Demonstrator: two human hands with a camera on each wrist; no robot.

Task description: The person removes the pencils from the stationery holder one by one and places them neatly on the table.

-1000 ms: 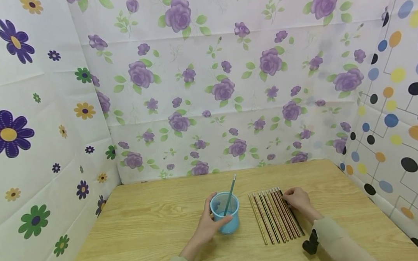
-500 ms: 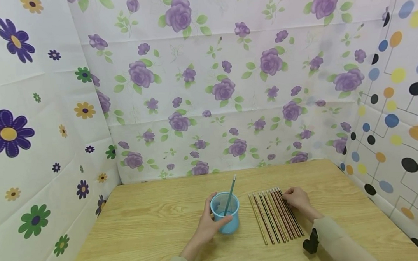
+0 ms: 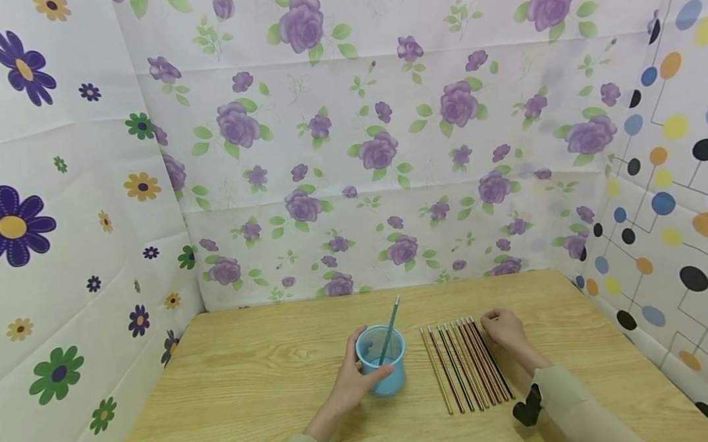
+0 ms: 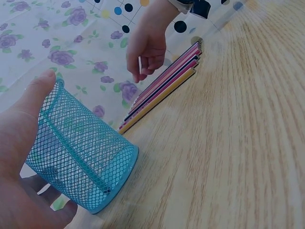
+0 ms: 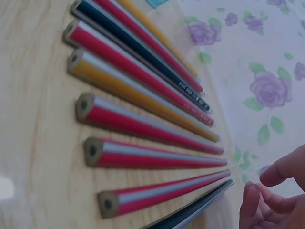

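Observation:
My left hand (image 3: 348, 383) holds a blue mesh pencil cup (image 3: 386, 379) upright on the table, thumb and fingers spread round its side. A green pencil (image 3: 390, 335) leans inside the cup, its eraser end sticking out above the rim. Right of the cup lies a row of several pencils (image 3: 457, 368), in red, yellow and dark colours. My right hand (image 3: 506, 333) is just beyond the row's right end, near the far tip of a dark pencil (image 5: 202, 207). In the right wrist view its fingers are loosely curled, a gap shows below the thumb (image 5: 286, 169), and nothing is held.
The wooden table (image 3: 259, 370) carries the cup and the pencils. Floral sheets (image 3: 327, 149) hang behind and at the left, and a dotted sheet (image 3: 663, 234) hangs at the right. A black strap piece (image 3: 527, 406) hangs at the right cuff.
My right hand has lifted off the pencils' far ends and shifted slightly up and right. The dark end pencil moved a little closer to the row earlier. The left hand and cup stay put.

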